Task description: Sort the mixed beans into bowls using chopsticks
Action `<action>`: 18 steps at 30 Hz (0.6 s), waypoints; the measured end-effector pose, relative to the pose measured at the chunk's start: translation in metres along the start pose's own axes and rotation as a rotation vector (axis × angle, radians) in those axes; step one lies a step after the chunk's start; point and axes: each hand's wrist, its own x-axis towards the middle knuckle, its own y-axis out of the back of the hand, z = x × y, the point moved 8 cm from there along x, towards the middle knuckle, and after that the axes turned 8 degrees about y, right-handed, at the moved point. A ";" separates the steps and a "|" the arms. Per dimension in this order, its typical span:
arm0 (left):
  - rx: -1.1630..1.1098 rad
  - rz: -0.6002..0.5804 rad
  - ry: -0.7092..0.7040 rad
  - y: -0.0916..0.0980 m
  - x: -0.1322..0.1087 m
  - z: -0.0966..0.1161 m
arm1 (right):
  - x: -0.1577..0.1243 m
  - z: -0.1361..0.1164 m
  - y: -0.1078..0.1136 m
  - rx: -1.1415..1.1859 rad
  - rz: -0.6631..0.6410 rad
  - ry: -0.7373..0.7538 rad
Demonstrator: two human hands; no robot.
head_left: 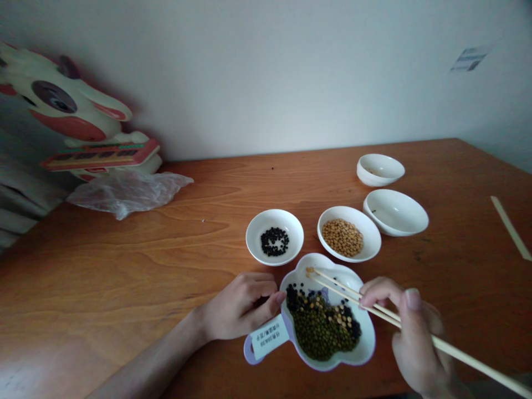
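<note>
My right hand (415,332) grips a pair of wooden chopsticks (390,317). Their tips are over the upper inside of a cloud-shaped white dish (366,338) with a lilac rim, at a few yellow soybeans (310,272). Whether the tips pinch them I cannot tell. Green mung beans (322,332), black beans and more yellow ones lie mixed in the dish. My left hand (245,305) is closed at the dish's left edge, thumb on the rim, just above the labelled handle (268,337). Behind the dish are a white bowl (253,238) of black beans and a white bowl (376,244) of soybeans.
Two more white bowls (401,213) stand at the back right, with small bits inside. A cow-shaped toy keyboard (100,155) and a crumpled plastic bag (137,191) sit at the left. A pale wooden strip (511,227) lies far right on the brown table (124,266).
</note>
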 end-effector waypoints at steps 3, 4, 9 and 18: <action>0.011 0.005 -0.019 0.000 0.000 0.002 | 0.005 -0.004 -0.002 -0.002 0.026 0.003; 0.014 0.009 -0.023 0.001 0.000 0.002 | 0.007 -0.004 -0.002 -0.005 0.033 -0.005; 0.012 0.021 -0.030 0.003 0.001 0.005 | 0.010 -0.001 -0.007 0.004 0.004 -0.037; -0.003 0.014 -0.023 0.003 0.001 0.005 | 0.008 0.009 -0.009 0.019 -0.018 -0.024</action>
